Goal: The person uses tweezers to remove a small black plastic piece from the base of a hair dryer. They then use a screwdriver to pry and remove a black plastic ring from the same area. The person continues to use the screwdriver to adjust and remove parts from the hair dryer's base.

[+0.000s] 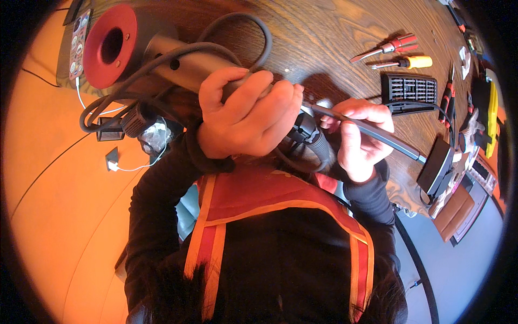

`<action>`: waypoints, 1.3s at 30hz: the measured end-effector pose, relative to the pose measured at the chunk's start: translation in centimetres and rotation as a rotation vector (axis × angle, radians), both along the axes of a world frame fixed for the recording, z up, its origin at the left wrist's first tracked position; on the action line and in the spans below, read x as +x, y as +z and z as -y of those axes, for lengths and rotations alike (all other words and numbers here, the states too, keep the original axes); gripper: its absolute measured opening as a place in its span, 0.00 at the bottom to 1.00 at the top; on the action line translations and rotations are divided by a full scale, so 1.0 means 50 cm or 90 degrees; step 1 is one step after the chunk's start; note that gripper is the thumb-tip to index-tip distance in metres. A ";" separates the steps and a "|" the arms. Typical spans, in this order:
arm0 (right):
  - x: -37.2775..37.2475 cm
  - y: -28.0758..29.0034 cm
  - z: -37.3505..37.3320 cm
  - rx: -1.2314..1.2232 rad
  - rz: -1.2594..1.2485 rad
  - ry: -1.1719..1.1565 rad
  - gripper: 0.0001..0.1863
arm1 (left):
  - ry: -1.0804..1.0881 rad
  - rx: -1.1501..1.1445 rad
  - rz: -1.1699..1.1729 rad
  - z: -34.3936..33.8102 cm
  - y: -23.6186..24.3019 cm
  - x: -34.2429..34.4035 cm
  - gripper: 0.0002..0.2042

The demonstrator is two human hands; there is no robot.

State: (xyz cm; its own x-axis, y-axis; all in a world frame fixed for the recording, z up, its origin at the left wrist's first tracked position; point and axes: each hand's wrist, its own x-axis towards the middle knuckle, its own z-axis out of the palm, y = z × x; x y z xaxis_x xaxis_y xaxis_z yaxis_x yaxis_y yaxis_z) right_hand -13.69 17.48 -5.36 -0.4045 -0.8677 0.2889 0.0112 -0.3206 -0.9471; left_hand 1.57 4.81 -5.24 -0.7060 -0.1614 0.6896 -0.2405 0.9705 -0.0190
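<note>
A hair dryer (183,67) with a dark grey handle and a round red head lies toward the upper left. My left hand (251,110) is wrapped round the end of its handle. In my right hand (364,135) is a slim grey pen-shaped screwdriver (396,141), pinched between thumb and fingers. Its tip points left, at the handle's end beside my left fingers; whether it touches a screw I cannot make out. Just below the tip hangs a black ribbed flexible arm (315,143). The dryer's thick grey cord (216,48) loops around the handle and head.
On the wooden table (324,27) lie a red-handled screwdriver (386,47), a yellow-handled screwdriver (404,62) and a black bit case (410,93). Red-and-black pliers (447,102) and a black box (436,164) sit at the right. A phone (80,46) with a white cable is at the far left.
</note>
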 end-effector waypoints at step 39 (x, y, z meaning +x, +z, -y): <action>0.011 0.006 0.006 -0.020 0.058 -0.096 0.07 | -0.002 0.003 -0.016 0.003 0.002 0.002 0.11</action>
